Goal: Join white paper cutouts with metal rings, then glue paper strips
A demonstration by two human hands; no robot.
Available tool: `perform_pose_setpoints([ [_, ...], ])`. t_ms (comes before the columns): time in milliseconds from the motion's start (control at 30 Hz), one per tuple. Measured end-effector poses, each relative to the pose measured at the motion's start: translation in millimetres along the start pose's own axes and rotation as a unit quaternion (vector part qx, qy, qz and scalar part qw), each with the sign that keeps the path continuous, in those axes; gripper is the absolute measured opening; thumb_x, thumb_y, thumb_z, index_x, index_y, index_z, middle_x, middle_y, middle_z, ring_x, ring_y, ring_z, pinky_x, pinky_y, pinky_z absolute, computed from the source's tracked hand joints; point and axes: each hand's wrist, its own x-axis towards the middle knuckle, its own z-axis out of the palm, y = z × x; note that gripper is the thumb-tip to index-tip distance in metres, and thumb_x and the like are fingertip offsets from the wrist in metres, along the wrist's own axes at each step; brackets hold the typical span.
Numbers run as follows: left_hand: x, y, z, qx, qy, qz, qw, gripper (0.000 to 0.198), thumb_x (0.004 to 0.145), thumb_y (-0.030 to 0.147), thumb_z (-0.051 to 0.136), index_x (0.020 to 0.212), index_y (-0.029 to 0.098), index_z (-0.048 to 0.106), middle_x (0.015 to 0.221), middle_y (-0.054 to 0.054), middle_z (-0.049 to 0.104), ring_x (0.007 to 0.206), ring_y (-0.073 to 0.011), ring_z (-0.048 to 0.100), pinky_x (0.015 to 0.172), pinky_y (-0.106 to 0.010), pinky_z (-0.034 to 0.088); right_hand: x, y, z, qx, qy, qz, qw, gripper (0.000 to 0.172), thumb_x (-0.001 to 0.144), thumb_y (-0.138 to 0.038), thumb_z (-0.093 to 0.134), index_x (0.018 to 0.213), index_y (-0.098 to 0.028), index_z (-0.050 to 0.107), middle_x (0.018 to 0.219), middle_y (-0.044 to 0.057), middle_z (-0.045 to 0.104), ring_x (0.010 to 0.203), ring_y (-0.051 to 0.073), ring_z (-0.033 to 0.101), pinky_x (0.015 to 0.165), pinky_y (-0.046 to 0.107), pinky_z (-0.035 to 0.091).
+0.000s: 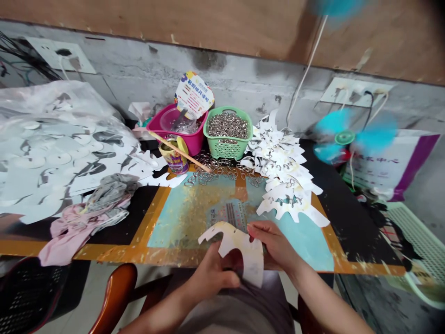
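Item 1, nearest: white cut-out [236, 239], arched, w/ yellowish smears, in your hands above the front edge of the desk [351, 227]. Your R hand [273, 239] pinches its upper R side, thumb vs. fingers; your L hand [215, 273] reaches behind the arch, thumb near the opening, grip partly hidden, so can't tell if it's closed on the pc. Handling, prob. best: hold by the broad R part, support the narrow L arm lightly (looks thin, could crease), tilt so you see the smears, keep fingertips off them in case they're tacky. Item 2: desk edge, brown tape [114, 253], flaky-looking; the pc's lower end hangs past it, so lift before going fwd. to avoid a snag. Item 3: teal sheet [306, 246], beyond; prob. your best room for moving. Limits: L, rag [111, 190]; R, pile of white cut-outs [292, 176]; far side, loose metal rings [222, 171]. Item 4: tub [175, 162] w/ stick [181, 150] slanting over the rings; don't knock. Item 5, behind: pink basket [194, 141], green basket [227, 147] of rings. Item 6, far R: fan [344, 138], blades blurred; stay well apart.
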Motion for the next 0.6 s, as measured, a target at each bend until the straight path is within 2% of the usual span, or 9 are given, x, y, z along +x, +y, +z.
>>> perform_pose_setpoints([
  [67,1.2,3.5,-5.2,0.004,0.053,-0.006,0.999,0.044,0.066,0.051,0.084,0.087,0.015,0.069,0.074,-0.003,0.068,0.068,-0.0170,0.063,0.065,-0.027,0.054,3.1,-1.1,-11.5,-0.113,-0.045,-0.018,0.992,0.048,0.092,-0.055,0.056,0.061,-0.018,0.055,0.058,-0.003,0.046,0.057,0.011,0.041,0.055,0.024,0.030],
  [133,2.9,6.9,-10.0,0.032,0.088,-0.013,0.996,0.040,0.074,0.051,0.077,0.084,0.014,0.070,0.076,-0.005,0.069,0.069,-0.0177,0.064,0.066,-0.028,0.053,8.4,-5.8,-23.8,-0.226,-0.069,-0.034,0.971,0.051,0.098,-0.055,0.044,0.067,-0.018,0.060,0.061,-0.002,0.047,0.059,0.012,0.044,0.057,0.025,0.032],
  [200,5.3,8.3,-15.1,0.079,0.086,-0.010,0.993,0.038,0.077,0.050,0.075,0.083,0.013,0.070,0.075,-0.006,0.069,0.069,-0.0171,0.062,0.066,-0.027,0.052,20.5,-15.1,-34.7,-0.341,-0.037,-0.078,0.936,0.048,0.100,-0.051,0.041,0.075,-0.018,0.065,0.066,-0.001,0.052,0.062,0.014,0.047,0.059,0.026,0.034],
  [233,6.6,8.1,-17.8,0.106,0.089,-0.003,0.990,0.038,0.077,0.050,0.074,0.080,0.012,0.069,0.072,-0.004,0.067,0.066,-0.0155,0.060,0.063,-0.025,0.050,30.2,-21.0,-38.9,-0.403,0.001,-0.108,0.909,0.041,0.100,-0.047,0.043,0.082,-0.018,0.067,0.072,0.000,0.055,0.064,0.014,0.049,0.061,0.026,0.035],
  [300,9.5,6.9,-23.3,0.162,0.103,0.007,0.981,0.039,0.077,0.050,0.073,0.067,0.013,0.064,0.060,0.000,0.057,0.056,-0.0112,0.051,0.053,-0.020,0.041,56.8,-33.0,-43.7,-0.530,0.091,-0.157,0.829,0.024,0.095,-0.038,0.055,0.100,-0.018,0.068,0.089,0.004,0.060,0.069,0.015,0.054,0.066,0.028,0.039],
  [367,12.6,5.9,-27.8,0.213,0.134,0.028,0.967,0.040,0.076,0.047,0.074,0.060,0.014,0.058,0.054,0.003,0.048,0.051,-0.0084,0.041,0.048,-0.019,0.032,90.1,-42.1,-44.0,-0.618,0.097,-0.186,0.758,0.023,0.096,-0.025,0.053,0.114,-0.017,0.065,0.108,0.010,0.059,0.086,0.020,0.059,0.074,0.029,0.043],
  [433,15.5,6.2,-30.7,0.246,0.165,0.056,0.953,0.040,0.075,0.044,0.074,0.057,0.015,0.053,0.053,0.005,0.042,0.051,-0.0077,0.037,0.048,-0.020,0.029,123.9,-46.5,-41.6,-0.629,0.088,-0.190,0.749,0.024,0.094,-0.016,0.053,0.114,-0.017,0.066,0.117,0.012,0.057,0.098,0.023,0.059,0.080,0.031,0.045],
  [500,18.2,7.2,-32.5,0.258,0.188,0.075,0.945,0.040,0.075,0.042,0.074,0.056,0.016,0.051,0.053,0.005,0.041,0.052,-0.0079,0.038,0.049,-0.020,0.029,151.8,-46.5,-38.1,-0.629,0.079,-0.189,0.750,0.021,0.091,-0.014,0.057,0.109,-0.016,0.067,0.119,0.013,0.057,0.100,0.024,0.059,0.083,0.032,0.046],
  [600,21.1,7.8,-34.7,0.245,0.197,0.072,0.947,0.039,0.073,0.043,0.075,0.057,0.015,0.052,0.054,0.004,0.043,0.052,-0.0086,0.039,0.050,-0.021,0.030,172.8,-42.5,-31.8,-0.615,0.075,-0.188,0.762,0.013,0.089,-0.010,0.057,0.094,-0.013,0.068,0.112,0.015,0.060,0.096,0.024,0.061,0.085,0.034,0.047],
])
